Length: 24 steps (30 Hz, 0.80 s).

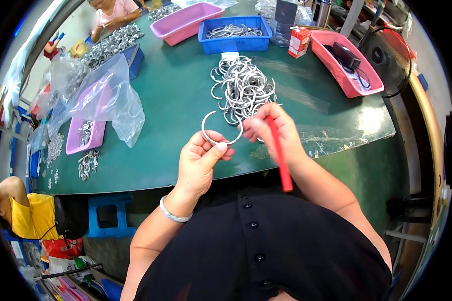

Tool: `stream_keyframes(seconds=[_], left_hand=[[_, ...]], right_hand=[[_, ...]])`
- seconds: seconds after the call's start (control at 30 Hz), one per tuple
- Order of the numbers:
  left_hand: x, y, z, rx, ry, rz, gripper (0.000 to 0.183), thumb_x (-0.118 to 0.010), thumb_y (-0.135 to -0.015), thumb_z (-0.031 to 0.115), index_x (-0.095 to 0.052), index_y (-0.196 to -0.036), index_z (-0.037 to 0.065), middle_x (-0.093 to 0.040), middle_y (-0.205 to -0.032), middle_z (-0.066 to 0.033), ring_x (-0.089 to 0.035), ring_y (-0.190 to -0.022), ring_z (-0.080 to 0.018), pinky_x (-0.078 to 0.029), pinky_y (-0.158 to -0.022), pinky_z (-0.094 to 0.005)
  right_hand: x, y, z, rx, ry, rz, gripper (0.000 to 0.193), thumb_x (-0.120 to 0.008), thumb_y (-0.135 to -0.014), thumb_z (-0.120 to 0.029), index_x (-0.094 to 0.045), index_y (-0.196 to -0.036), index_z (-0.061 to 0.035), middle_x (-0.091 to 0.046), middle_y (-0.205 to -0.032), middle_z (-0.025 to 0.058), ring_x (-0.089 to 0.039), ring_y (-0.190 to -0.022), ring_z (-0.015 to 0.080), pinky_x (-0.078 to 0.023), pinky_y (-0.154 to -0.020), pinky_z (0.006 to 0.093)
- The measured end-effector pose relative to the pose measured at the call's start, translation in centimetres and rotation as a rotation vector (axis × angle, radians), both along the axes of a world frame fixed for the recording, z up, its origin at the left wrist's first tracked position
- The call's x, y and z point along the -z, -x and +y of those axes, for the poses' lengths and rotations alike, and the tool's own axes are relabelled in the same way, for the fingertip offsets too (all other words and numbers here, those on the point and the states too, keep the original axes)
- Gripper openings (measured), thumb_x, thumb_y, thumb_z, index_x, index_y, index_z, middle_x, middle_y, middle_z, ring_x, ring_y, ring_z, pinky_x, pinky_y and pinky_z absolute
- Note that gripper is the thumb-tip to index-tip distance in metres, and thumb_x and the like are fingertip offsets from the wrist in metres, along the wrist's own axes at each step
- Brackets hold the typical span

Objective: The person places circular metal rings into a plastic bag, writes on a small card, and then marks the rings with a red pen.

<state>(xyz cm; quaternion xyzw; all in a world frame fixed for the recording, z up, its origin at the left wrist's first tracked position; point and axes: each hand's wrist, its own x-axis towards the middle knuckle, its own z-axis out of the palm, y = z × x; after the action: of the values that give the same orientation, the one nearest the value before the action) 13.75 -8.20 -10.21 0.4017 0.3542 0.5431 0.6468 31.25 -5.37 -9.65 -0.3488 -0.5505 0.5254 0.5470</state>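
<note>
A silvery C-shaped metal ring [203,125] with its gap upward is pinched between the thumb and fingers of my left hand [198,161]. My right hand [282,131] is closed around a long red stick [281,163], which slants down toward me past the table edge; its kind is not clear. My right fingertips are at the right end of the ring, and I cannot tell whether they touch it. Just beyond both hands, a tangled pile of similar metal rings [243,83] lies on the green table [171,100].
Behind the pile stand a blue tray [236,45] of rings and a pink tray [186,25]. To the right are a red box [299,42], a pink basket [341,75] and a fan [386,57]. Clear plastic bags [123,108] and small metal parts [88,165] lie left; people sit farther off.
</note>
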Motion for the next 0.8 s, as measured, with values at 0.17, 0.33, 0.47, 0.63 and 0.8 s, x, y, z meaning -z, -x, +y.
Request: stream_keyframes(seconds=[0.17, 0.33, 0.47, 0.63, 0.8], left_hand=[[-0.4, 0.3, 0.0, 0.003, 0.045, -0.019, 0.011, -0.057, -0.08, 0.002, -0.051, -0.089, 0.002, -0.059, -0.08, -0.0076, -0.059, -0.07, -0.0148, -0.049, -0.064, -0.0247], [-0.6, 0.5, 0.0, 0.069, 0.108, -0.04, 0.009, -0.056, -0.08, 0.004, -0.051, -0.087, 0.003, -0.06, -0.079, -0.007, -0.059, -0.069, -0.014, -0.048, -0.063, -0.0234], [-0.7, 0.7, -0.1, 0.108, 0.137, -0.054, 0.008, -0.056, -0.081, 0.004, -0.051, -0.087, 0.003, -0.06, -0.078, -0.0066, -0.06, -0.069, -0.0136, -0.048, -0.063, -0.0231], [-1.0, 0.9, -0.1, 0.152, 0.155, -0.047, 0.007, -0.056, -0.081, 0.005, -0.051, -0.086, 0.004, -0.061, -0.08, -0.0073, -0.06, -0.07, -0.0141, -0.049, -0.063, -0.0238], [-0.8, 1.0, -0.1, 0.166, 0.151, -0.032, 0.006, -0.056, -0.081, 0.007, -0.052, -0.085, 0.005, -0.061, -0.081, -0.008, -0.06, -0.07, -0.0146, -0.05, -0.063, -0.0244]], right_hand=[[-1.5, -1.6, 0.2, -0.074, -0.449, -0.06, 0.033, -0.041, -0.09, -0.028, -0.053, -0.101, 0.0013, -0.058, -0.077, 0.0087, -0.052, -0.07, 0.0144, -0.043, -0.066, 0.0267], [-1.8, -1.6, 0.8, -0.205, -0.597, -0.148, 0.044, -0.037, -0.091, -0.034, -0.059, -0.089, 0.0037, -0.058, -0.076, 0.0116, -0.051, -0.067, 0.0186, -0.041, -0.064, 0.0296], [-1.4, -0.5, -0.2, -0.232, -0.247, 0.047, 0.019, -0.055, -0.082, -0.016, -0.053, -0.074, 0.0013, -0.051, -0.066, 0.0059, -0.05, -0.068, 0.0127, -0.041, -0.063, 0.0283], [-1.1, -0.8, 0.3, -0.219, -0.454, -0.142, 0.016, -0.057, -0.077, -0.006, -0.042, -0.071, -0.0069, -0.051, -0.062, 0.0009, -0.052, -0.061, 0.0107, -0.041, -0.082, 0.0387], [-0.8, -0.5, 0.4, -0.136, -0.394, -0.114, 0.019, -0.057, -0.075, -0.001, -0.042, -0.065, -0.0068, -0.049, -0.057, 0.0, -0.052, -0.058, 0.0111, -0.044, -0.078, 0.0385]])
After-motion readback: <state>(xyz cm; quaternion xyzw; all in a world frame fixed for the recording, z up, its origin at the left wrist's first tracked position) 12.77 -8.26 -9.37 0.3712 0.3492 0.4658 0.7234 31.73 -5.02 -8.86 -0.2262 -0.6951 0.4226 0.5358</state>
